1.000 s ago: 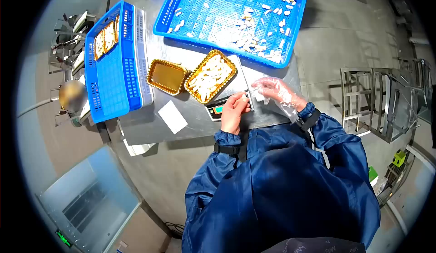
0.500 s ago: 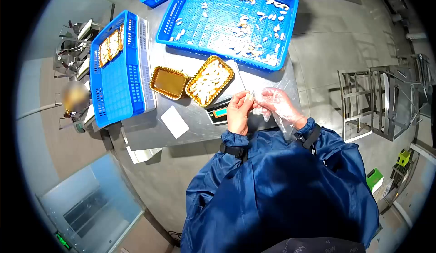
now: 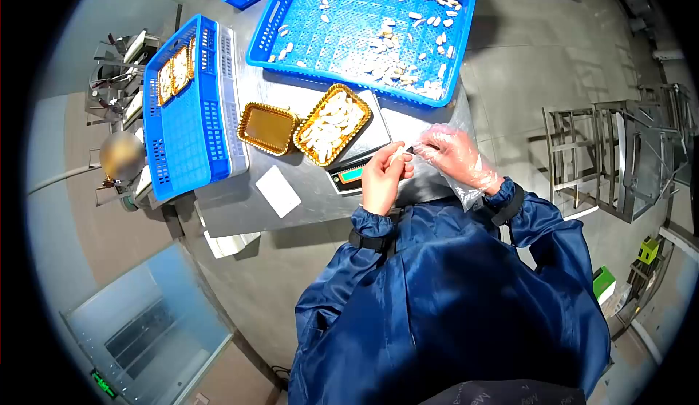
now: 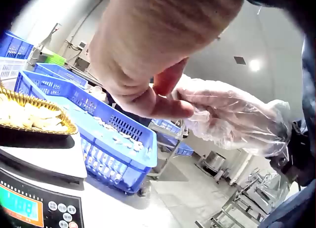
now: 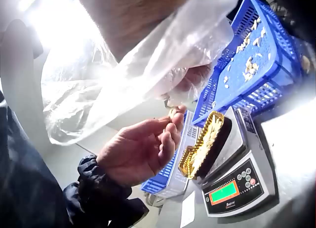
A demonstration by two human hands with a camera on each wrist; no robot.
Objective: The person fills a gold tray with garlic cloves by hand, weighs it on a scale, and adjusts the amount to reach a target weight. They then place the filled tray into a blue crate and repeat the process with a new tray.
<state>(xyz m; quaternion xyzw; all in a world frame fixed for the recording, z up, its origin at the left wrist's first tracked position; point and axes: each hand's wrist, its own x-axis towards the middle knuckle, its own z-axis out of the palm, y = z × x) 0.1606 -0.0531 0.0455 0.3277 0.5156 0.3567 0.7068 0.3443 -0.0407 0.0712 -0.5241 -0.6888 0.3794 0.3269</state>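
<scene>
Low over the table's front edge, my bare left hand (image 3: pixel 384 177) pinches a small pale piece (image 5: pixel 172 112) between thumb and fingertips. My right hand (image 3: pixel 459 159), in a loose clear plastic glove, meets it there, its fingers bent together around a small dark thing (image 3: pixel 410 149); the glove film partly hides that grip. Just beyond the left hand, a gold tray (image 3: pixel 333 127) heaped with similar pale pieces sits on a digital scale (image 5: pixel 237 191) with a lit green display. Beside it stands a bare gold tray (image 3: pixel 268 128).
A large blue crate (image 3: pixel 357 88) with scattered pale pieces stands at the back of the metal table (image 3: pixel 240 212). On the left, another blue crate (image 3: pixel 186 154) holds several filled gold trays. A white card (image 3: pixel 278 191) lies at the front left. Metal frames (image 3: pixel 571 157) stand right.
My right hand, apart from the left a second ago, has come in to meet its fingertips. Since half a second ago, the dark thing shows between them. The trays stay put.
</scene>
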